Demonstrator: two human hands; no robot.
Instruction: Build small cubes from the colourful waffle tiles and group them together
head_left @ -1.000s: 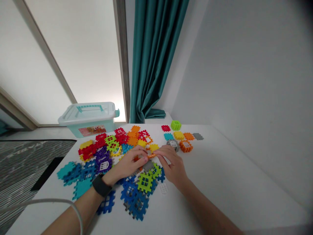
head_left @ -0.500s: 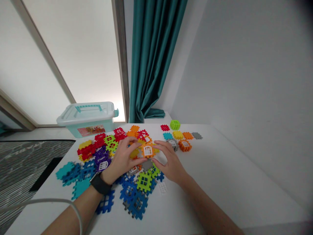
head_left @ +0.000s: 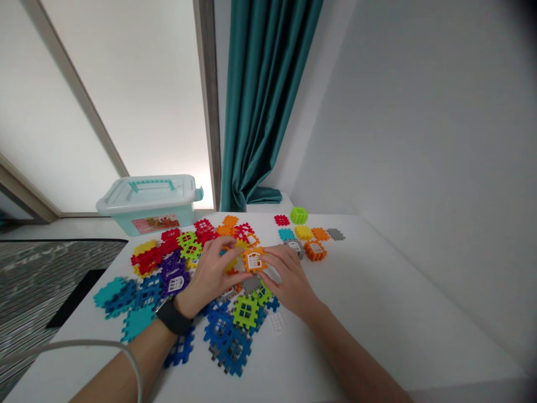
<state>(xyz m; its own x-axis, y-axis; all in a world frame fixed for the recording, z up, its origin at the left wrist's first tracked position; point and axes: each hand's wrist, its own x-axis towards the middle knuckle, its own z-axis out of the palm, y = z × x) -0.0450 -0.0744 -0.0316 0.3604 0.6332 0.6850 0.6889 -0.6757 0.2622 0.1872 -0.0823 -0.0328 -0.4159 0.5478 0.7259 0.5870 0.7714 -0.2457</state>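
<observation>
Pinching an orange window tile (head_left: 255, 259) between both hands, the person holds it over a heap of loose pieces, to the right of the lidded box (head_left: 146, 211) and nearer the person than that box. The left hand (head_left: 212, 274) is narrowed on the tile's left edge, fingers at the top and thumb beneath; the right hand (head_left: 289, 277) is likewise closed down to a pinch along its right side, though the exact contact of its fingertips is hard to make out.

A white window panel (head_left: 253, 262) sits within the tile's frame and appears to be fitted, so that small piece of work looks done or very nearly so. Well to the right of the box, a separate group is laid out: a lime-green block (head_left: 299, 215), an orange stack (head_left: 315, 251), a gray stack (head_left: 295, 247) and several flat tiles. By their look, these are the part already dealt with.

Much more seems left. Nearer the person than the box lie purple tiles (head_left: 175, 280), blue tiles (head_left: 235, 350) and lime window tiles (head_left: 245, 312), overlapping in no clear order, with a loose white lattice panel (head_left: 277, 323) just beside them.
</observation>
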